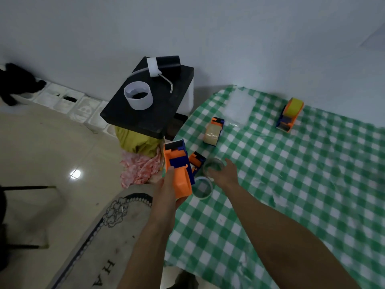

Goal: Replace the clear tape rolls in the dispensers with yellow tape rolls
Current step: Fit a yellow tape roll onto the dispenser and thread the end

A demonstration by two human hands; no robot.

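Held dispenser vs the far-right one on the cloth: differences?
The held dispenser shows no roll; the far-right dispenser carries a yellow roll. The held dispenser is gripped by the left hand off the cloth; the far-right dispenser rests on it untouched. Both are orange and blue.

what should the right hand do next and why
The right hand should probably let go of the clear roll, leaving it on the table by the other clear roll. The dispenser in the left hand looks empty, and no loose yellow roll is in view.
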